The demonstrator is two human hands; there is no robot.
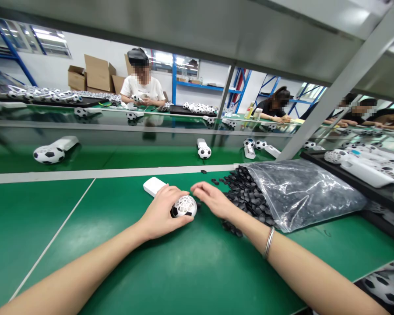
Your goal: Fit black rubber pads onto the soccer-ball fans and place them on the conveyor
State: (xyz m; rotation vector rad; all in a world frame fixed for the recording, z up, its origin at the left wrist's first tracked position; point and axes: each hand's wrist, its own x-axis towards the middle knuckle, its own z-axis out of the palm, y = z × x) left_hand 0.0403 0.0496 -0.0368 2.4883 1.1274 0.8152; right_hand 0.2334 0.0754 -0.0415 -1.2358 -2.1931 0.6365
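Observation:
My left hand [164, 213] is wrapped round the ball-shaped head of a white handheld fan [186, 204] with an open grille and some black panels. Its white handle points away to the upper left, over the green table [118, 267]. Just right of the ball, my right hand [212, 197] has its fingers curled together; whatever is between the fingertips is hidden. Beyond my right wrist lies a pile of small black plastic panels [249, 197], spilling from a clear plastic bag [308, 192].
Similar ball-headed fans [49, 154] lie spaced along the green strip ahead. Stacked fans fill a black tray [341, 168] at right. A slanted metal post [335, 83] and overhead shelf [216, 30] frame the bench. People [142, 89] sit working across the line.

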